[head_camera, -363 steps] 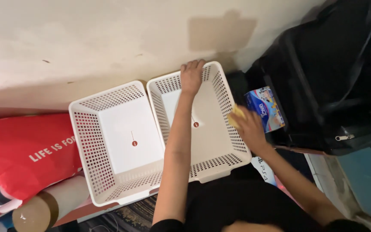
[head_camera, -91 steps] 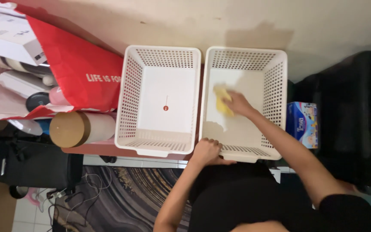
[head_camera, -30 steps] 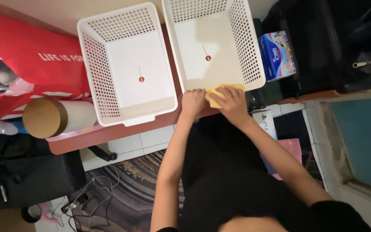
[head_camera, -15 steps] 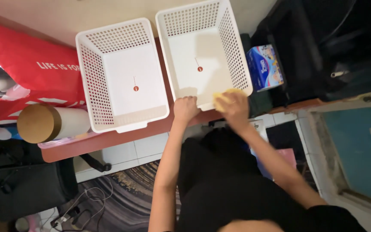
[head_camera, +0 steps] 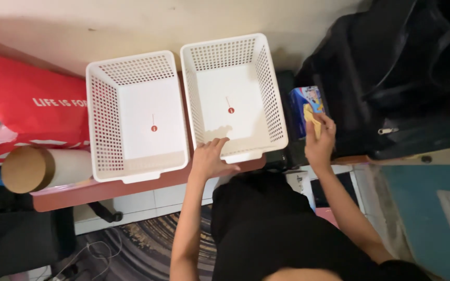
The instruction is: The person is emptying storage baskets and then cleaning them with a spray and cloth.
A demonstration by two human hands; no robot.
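Note:
Two empty white perforated plastic baskets stand side by side on a reddish-brown table edge point(head_camera: 147, 186): the left basket point(head_camera: 96, 125) and the right basket point(head_camera: 277, 112). My left hand point(head_camera: 209, 157) rests with spread fingers on the near rim of the right basket. My right hand point(head_camera: 320, 139) is off to the right of that basket, closed around a yellow cloth point(head_camera: 311, 117), right over a blue tissue pack point(head_camera: 300, 106).
A red bag point(head_camera: 32, 112) lies left of the baskets, with a brown-capped white cylinder point(head_camera: 37, 169) in front of it. A large black bag point(head_camera: 402, 78) fills the right side. Below are white tiles, a dark patterned rug point(head_camera: 136, 244) and cables.
My right hand has carried the yellow cloth from the right basket's near rim out to the right, over the tissue pack. My left hand has opened on the rim.

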